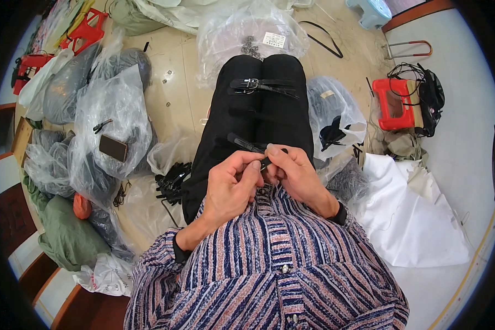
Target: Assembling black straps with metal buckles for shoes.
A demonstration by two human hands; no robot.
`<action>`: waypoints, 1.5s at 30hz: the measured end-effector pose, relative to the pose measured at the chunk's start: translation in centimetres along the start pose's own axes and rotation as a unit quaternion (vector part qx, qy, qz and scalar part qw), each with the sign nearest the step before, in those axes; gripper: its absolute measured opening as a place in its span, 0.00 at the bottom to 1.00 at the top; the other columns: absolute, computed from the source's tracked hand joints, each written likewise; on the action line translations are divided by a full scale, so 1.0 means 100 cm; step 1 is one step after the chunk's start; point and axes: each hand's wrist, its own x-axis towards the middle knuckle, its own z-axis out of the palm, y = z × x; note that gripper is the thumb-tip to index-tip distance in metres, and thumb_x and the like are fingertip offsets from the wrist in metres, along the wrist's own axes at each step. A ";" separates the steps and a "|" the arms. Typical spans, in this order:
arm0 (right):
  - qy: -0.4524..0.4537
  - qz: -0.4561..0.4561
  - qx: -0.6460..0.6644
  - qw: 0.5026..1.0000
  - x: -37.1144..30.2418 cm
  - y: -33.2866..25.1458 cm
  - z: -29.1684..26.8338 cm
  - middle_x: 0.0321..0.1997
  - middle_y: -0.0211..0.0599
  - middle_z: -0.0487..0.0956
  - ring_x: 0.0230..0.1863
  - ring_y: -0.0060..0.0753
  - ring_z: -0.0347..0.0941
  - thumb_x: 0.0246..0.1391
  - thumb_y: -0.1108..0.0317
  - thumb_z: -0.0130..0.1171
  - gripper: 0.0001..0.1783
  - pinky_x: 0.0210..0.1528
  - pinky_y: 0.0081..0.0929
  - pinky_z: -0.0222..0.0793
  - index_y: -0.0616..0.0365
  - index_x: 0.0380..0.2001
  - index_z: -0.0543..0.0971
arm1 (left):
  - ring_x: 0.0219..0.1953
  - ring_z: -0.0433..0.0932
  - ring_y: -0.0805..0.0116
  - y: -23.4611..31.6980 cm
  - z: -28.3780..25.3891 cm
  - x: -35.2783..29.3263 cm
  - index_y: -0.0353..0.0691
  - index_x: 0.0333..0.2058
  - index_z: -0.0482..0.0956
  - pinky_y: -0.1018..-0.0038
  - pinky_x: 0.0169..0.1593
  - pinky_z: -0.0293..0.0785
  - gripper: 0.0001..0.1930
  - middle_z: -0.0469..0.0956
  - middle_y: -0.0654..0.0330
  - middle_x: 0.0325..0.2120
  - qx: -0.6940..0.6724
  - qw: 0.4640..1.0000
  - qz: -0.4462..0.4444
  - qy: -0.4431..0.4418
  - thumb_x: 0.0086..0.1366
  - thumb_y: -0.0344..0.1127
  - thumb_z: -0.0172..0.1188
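Note:
Over my lap, my left hand (234, 182) and my right hand (292, 171) are brought together, both closed in a pinch on a narrow black strap (246, 144). Its free end sticks out past my left fingers; the part between the fingertips is mostly hidden. Farther up on my black trousers lie several black straps, one with a silver buckle (252, 84). A bunch of black straps (173, 183) rests by my left thigh. On my right, a clear plastic bag (335, 113) holds more black pieces.
At my knees lies a clear bag (247, 33) with small dark parts and a white label. Stuffed plastic bags (113, 110) crowd the left, with a phone (113, 148) on top. A red stool (393, 104) and white cloth (407, 214) are on the right.

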 end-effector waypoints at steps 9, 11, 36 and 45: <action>-0.001 -0.081 -0.222 0.972 -0.002 -0.004 0.000 0.16 0.26 0.67 0.20 0.16 0.58 0.60 0.58 0.41 0.21 0.23 0.17 0.56 0.62 0.21 0.71 | 0.15 0.65 0.85 -0.001 -0.003 0.000 0.34 0.39 0.73 0.86 0.17 0.62 0.09 0.72 0.66 0.17 0.007 1.000 -0.007 -0.015 0.63 0.31 0.47; 0.000 -0.089 -0.243 0.966 -0.003 -0.006 0.001 0.17 0.27 0.67 0.20 0.17 0.58 0.60 0.58 0.41 0.21 0.23 0.18 0.57 0.63 0.22 0.71 | 0.15 0.65 0.85 -0.002 -0.003 0.000 0.34 0.39 0.73 0.86 0.17 0.62 0.10 0.71 0.66 0.17 0.013 1.000 -0.007 -0.012 0.63 0.31 0.47; -0.020 -0.012 -0.245 0.969 0.002 -0.007 0.000 0.14 0.26 0.63 0.18 0.18 0.55 0.60 0.55 0.41 0.25 0.22 0.20 0.53 0.61 0.14 0.66 | 0.14 0.66 0.83 0.000 -0.005 0.001 0.31 0.39 0.72 0.85 0.18 0.63 0.09 0.73 0.61 0.19 0.017 0.999 -0.039 -0.003 0.61 0.27 0.48; -0.029 -0.017 -0.240 0.970 0.004 -0.006 -0.001 0.14 0.26 0.63 0.18 0.18 0.55 0.60 0.54 0.41 0.26 0.21 0.20 0.53 0.60 0.13 0.66 | 0.12 0.64 0.84 -0.005 -0.003 0.004 0.32 0.35 0.73 0.86 0.14 0.59 0.07 0.73 0.63 0.17 0.007 0.999 -0.042 0.014 0.61 0.29 0.50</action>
